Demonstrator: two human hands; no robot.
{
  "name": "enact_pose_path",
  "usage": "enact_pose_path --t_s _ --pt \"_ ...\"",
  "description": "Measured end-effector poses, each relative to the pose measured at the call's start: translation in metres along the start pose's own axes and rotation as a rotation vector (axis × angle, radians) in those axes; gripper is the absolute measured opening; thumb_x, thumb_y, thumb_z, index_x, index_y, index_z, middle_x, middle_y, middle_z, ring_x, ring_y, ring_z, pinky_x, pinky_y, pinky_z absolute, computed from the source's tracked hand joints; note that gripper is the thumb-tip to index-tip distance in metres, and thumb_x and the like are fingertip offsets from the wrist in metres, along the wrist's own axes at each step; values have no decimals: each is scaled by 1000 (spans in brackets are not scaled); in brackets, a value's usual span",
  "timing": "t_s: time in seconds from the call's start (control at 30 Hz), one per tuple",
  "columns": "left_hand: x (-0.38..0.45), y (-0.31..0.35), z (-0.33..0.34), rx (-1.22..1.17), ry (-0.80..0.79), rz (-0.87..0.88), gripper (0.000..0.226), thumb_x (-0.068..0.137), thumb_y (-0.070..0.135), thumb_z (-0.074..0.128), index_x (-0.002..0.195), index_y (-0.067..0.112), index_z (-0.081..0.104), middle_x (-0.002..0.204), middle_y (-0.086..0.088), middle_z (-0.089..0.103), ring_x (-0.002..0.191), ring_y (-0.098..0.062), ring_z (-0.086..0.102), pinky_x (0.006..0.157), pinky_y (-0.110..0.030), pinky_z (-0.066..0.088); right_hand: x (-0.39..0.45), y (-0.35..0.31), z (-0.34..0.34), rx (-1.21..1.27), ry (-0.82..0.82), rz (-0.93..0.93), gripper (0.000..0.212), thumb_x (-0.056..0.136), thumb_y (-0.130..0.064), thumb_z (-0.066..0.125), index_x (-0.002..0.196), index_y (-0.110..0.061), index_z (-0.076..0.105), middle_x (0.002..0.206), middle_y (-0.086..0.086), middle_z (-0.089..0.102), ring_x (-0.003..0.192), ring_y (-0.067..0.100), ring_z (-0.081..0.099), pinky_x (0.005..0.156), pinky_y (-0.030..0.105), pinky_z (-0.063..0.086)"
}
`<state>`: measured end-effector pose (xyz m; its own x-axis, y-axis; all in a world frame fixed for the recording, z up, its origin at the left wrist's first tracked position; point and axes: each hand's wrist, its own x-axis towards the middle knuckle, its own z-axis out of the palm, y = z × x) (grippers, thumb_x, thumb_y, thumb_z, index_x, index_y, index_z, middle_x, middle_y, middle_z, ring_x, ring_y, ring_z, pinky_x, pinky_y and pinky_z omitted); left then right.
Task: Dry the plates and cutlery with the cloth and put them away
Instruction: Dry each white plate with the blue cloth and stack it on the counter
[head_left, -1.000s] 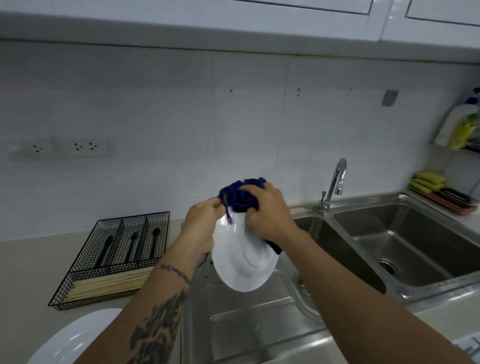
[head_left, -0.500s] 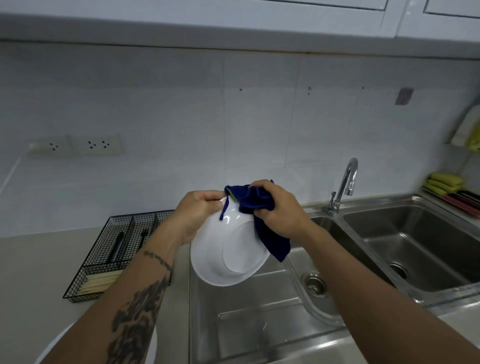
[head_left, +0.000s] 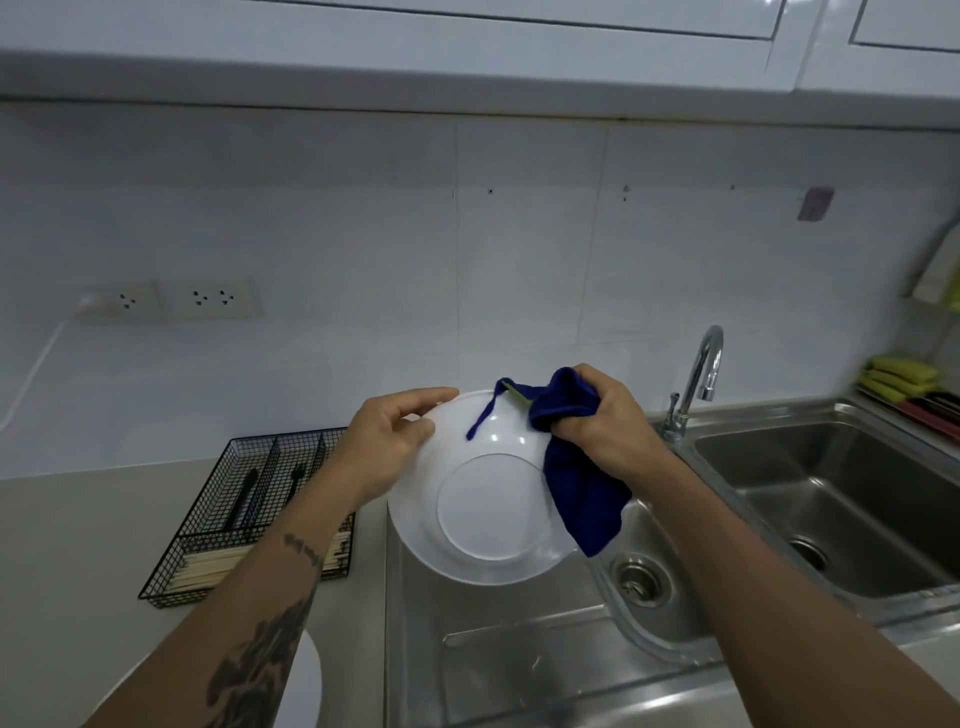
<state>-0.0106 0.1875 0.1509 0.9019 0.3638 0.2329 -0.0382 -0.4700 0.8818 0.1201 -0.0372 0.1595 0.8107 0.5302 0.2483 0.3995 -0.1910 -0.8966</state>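
The white plate (head_left: 488, 499) has swung round over the last second: it was edge-on and tipped away, and now its underside, with the raised foot ring, faces the person squarely above the draining board (head_left: 519, 649). The left hand (head_left: 387, 447) pinches the upper left rim, thumb in front and fingers curled behind. The right hand (head_left: 605, 421) has slid from the top of the plate to its right edge, fingers bunched tight round the blue cloth (head_left: 582, 483), whose tail hangs down past the rim. I'd judge the back is now being wiped, so this plate is close to done. Whether it is dry I cannot tell from the glare. The tap (head_left: 698, 379) stands just beside the right knuckles; leftward the counter (head_left: 78, 530) is roomier, with the wire cutlery basket (head_left: 249, 519) and 1 more plate (head_left: 306, 686) low down.
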Motion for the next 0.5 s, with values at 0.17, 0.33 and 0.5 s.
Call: enact_pose_path --t_s 0.17,0.33,0.5 --pt "-10 -17 -7 11 16 4 47 97 3 53 123 41 65 95 4 65 79 1 62 86 -24 51 -7 8 -11 160 66 167 28 79 4 69 99 -14 64 86 6 69 78 24 65 69 36 53" --pt "-12 -9 10 -200 143 -35 46 97 -1 48 109 37 71 105 13 70 98 1 63 90 -20 49 -8 12 -2 104 129 219 26 84 -5 68 102 -21 61 97 4 69 87 26 65 70 33 51" --pt "-2 3 27 -181 163 -31 43 98 2 46 104 36 72 110 20 69 107 2 61 95 -18 46 -8 -2 34 -358 213 -10 45 79 -10 58 120 -26 60 111 4 62 101 26 57 86 36 48"
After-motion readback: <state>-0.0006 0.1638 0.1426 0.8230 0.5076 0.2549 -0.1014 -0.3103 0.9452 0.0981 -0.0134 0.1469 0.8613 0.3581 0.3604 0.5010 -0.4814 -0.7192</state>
